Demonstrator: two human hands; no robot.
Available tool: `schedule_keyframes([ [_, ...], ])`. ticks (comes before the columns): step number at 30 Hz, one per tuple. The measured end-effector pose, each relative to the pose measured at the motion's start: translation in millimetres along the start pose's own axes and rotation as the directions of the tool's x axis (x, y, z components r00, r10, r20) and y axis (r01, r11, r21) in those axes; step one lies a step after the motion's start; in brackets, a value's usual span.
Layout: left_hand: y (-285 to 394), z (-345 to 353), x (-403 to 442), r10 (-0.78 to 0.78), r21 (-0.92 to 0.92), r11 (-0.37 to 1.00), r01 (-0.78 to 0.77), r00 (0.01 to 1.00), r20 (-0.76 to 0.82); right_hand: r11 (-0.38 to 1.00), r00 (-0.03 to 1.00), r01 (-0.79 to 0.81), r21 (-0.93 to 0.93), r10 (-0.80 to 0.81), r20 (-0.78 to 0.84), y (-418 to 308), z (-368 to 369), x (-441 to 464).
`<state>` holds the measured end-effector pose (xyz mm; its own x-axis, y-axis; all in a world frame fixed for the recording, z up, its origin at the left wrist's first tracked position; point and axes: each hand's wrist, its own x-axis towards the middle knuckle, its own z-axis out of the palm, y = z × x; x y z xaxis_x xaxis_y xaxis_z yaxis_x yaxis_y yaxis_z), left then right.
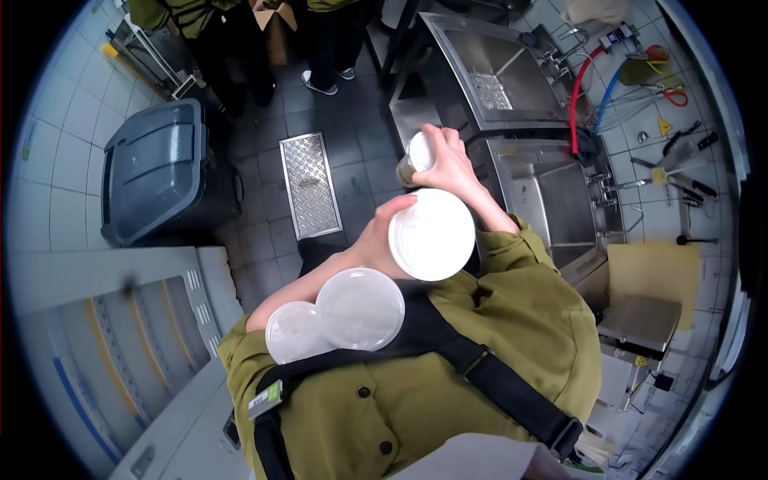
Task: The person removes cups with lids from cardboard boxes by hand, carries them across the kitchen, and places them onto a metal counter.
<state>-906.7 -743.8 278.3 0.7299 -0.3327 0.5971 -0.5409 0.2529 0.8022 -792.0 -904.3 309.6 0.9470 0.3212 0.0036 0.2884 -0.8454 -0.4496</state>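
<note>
My left hand [374, 245] is closed around a large white round tub [433, 235], its flat top facing up at me. Against my left forearm and chest rest two round containers with translucent lids, a larger one [360, 309] and a smaller one [294, 333] partly behind it. My right hand [446, 170] reaches farther forward, fingers wrapped round a small tub with a white lid [421, 151]. A brownish-green side of that small tub shows below the lid. The contents of the containers cannot be made out.
Two steel sinks [528, 188] line the right side, with taps, a red hose [578, 100] and hanging utensils beyond. A grey lidded bin [154, 172] stands left. Ahead are a metal floor plate [310, 186] and two people [324, 48] near a cardboard box [276, 32].
</note>
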Motion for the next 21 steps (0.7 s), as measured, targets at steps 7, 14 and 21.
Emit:
schedule_keyframes([
  [7,-65,-79,79,0.057,-0.063,0.997,-0.051,0.992,0.111,0.987,0.986,-0.162,0.023,0.162,-0.024,11,6,79],
  [14,-102,-155,164,0.17,-0.136,0.981,-0.136,0.944,0.284,0.959,0.94,-0.28,0.03,0.281,-0.194,16,-10,146],
  [21,-147,-198,216,0.119,-0.21,0.977,-0.05,0.936,0.331,0.934,0.9,-0.347,0.09,0.358,-0.248,52,-17,222],
])
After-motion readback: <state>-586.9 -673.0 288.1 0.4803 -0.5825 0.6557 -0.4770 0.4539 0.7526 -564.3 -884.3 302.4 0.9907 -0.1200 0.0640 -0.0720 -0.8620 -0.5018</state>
